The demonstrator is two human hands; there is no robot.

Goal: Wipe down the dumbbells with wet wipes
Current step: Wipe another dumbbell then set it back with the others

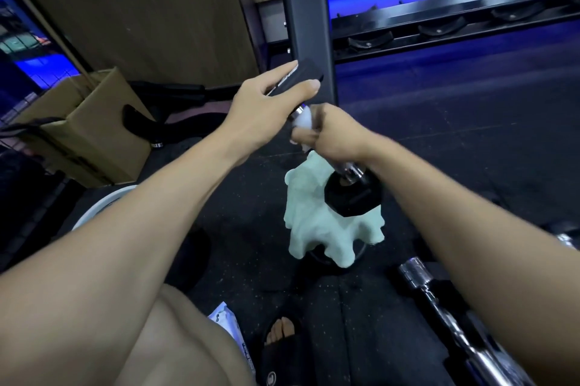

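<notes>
Holding the dumbbell [317,141] in the air over the floor [439,134], the person had it slanted, one black end up at eleven o'clock and the other down at five o'clock. The left hand [266,109] clasped the upper head [306,76], thumb on one face and fingers [279,75] on the other. The right hand [329,134] was clenched round the chrome handle with a wet wipe [303,120] bunched inside the grip. A pale green cloth [314,228] hung down below that fist, behind the lower head [353,194]; whether it was held in the same grip I could not tell.

The dumbbell looked heavy and rigid for its size, so it likely needed one hand on a head at all times. The bare chrome would probably turn slippery once damp, while the black heads seemed a surer hold. The wipe was soft and light and should wrap the bar easily.

At five o'clock another chrome bar [439,297] lay on the floor. A cardboard box [94,134] stood at nine o'clock, a rack [439,24] at one o'clock, and a wipes packet [226,319] at six o'clock, beside a sandalled foot [281,332].
</notes>
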